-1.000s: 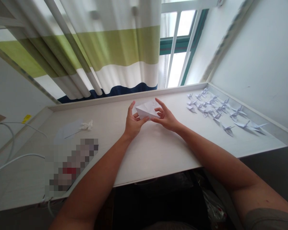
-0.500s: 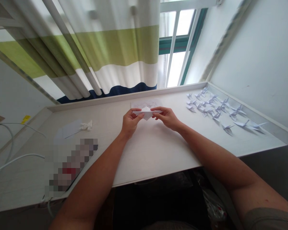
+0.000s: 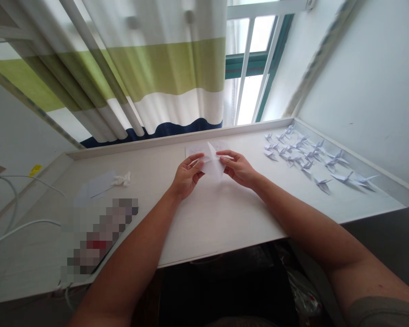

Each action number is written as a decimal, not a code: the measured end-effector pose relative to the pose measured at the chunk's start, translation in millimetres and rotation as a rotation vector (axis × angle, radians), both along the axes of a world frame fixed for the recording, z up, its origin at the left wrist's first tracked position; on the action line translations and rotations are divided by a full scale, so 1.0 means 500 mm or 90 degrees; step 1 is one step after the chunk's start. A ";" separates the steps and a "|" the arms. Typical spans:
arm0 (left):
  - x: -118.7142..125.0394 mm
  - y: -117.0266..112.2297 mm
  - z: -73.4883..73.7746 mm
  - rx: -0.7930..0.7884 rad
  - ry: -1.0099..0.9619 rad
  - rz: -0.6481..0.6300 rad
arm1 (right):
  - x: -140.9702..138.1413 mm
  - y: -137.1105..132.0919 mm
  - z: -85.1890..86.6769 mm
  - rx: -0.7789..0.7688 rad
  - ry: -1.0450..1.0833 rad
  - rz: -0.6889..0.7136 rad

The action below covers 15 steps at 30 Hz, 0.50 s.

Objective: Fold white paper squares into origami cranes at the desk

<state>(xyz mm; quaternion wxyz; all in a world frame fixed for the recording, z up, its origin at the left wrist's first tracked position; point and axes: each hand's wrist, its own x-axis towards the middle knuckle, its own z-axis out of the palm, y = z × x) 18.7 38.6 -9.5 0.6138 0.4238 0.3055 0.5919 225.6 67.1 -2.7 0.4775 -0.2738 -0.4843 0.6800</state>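
Note:
Between my two hands is a folded piece of white paper [image 3: 213,166], held a little above the table and slightly blurred. My left hand [image 3: 188,175] pinches its left side with thumb and forefinger. On the opposite side my right hand [image 3: 236,168] grips the paper's edge the same way. One pointed corner sticks up between the fingertips, and a broader face hangs below them. Behind the paper lies a flat sheet with line drawings [image 3: 194,150], partly covered by my hands and the paper.
Several folded paper cranes [image 3: 306,154] stand at the table's right. To the left are loose white sheets [image 3: 97,184], a crumpled tissue [image 3: 122,179], a pixelated object [image 3: 104,236] and white cables [image 3: 27,223]. A raised rim [image 3: 150,141] borders the white table's back, below a curtain [image 3: 157,68].
The paper was a flat, wide shape with long side points; now it is turned and shows an upright point and a broader face. Both hands have shifted only slightly.

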 end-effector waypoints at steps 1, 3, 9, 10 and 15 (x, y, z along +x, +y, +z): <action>0.001 -0.002 0.001 -0.011 -0.014 -0.012 | -0.002 -0.002 0.002 -0.010 0.009 0.009; 0.005 -0.005 0.002 -0.026 -0.037 -0.029 | -0.006 -0.007 0.004 -0.022 0.021 0.024; 0.012 -0.010 0.003 -0.036 -0.065 -0.028 | -0.016 -0.017 -0.002 -0.008 0.004 0.044; 0.014 -0.010 0.003 -0.034 -0.061 -0.022 | -0.017 -0.018 -0.003 -0.003 -0.002 0.040; 0.022 -0.009 -0.006 -0.017 0.007 0.011 | -0.023 -0.021 -0.007 0.013 -0.042 0.032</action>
